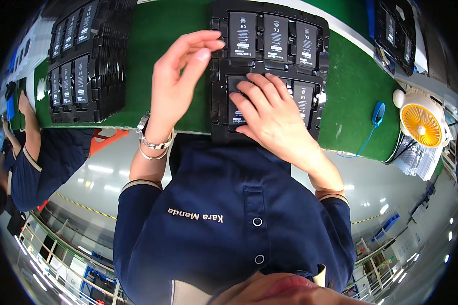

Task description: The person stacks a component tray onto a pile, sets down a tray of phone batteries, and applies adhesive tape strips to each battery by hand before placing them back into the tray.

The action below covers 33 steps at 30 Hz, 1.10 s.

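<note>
1. My left hand [180, 76] curves loosely, thumb apart from the fingers, beside the glossy, moulded black tray [219, 109].
2. My right hand [275, 107] spreads over its lower row; I can't tell whether it presses.
3. Flat, rectangular dark batteries [276, 38] sit in the tray's pockets, on the green tabletop [353, 112].

One black tray [218, 96] in front shows three flat batteries [276, 38] in its far row and at least two in its partly covered near row. Six batteries [81, 79] top one left tray stack [108, 61]. Right: one fan [421, 127], one blue strap [378, 113].
</note>
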Available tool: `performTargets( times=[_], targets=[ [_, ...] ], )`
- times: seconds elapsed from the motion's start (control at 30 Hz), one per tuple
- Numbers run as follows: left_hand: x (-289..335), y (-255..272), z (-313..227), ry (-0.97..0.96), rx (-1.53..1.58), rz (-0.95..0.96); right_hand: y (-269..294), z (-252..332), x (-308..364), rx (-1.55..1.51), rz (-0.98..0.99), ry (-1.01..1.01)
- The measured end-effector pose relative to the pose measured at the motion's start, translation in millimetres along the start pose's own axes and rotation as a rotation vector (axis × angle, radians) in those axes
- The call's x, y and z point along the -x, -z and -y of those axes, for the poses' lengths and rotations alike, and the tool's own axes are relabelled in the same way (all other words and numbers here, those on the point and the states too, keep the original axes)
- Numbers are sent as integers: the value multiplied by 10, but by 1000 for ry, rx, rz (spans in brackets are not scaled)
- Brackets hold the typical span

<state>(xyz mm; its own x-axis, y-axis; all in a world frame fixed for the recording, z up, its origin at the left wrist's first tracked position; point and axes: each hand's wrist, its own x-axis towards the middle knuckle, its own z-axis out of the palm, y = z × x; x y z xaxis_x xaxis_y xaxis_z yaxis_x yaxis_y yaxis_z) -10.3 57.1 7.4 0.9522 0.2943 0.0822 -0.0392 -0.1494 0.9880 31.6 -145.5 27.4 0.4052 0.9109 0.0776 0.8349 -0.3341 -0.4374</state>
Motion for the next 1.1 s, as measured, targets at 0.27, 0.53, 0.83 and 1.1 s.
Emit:
performTargets(
  times=[0.27,0.53,0.83,1.1],
  targets=[
    [237,49,-7,468,428,452,164,-234,-173,289,-529,277],
    [61,-350,-40,472,836,107,56,-19,-87,87,-583,260],
    [42,-413,-88,282,628,-40,-13,54,-71,-416,-531,-189],
    [79,-459,-95,269,632,-64,-2,62,-96,-341,-564,-158]
  ],
)
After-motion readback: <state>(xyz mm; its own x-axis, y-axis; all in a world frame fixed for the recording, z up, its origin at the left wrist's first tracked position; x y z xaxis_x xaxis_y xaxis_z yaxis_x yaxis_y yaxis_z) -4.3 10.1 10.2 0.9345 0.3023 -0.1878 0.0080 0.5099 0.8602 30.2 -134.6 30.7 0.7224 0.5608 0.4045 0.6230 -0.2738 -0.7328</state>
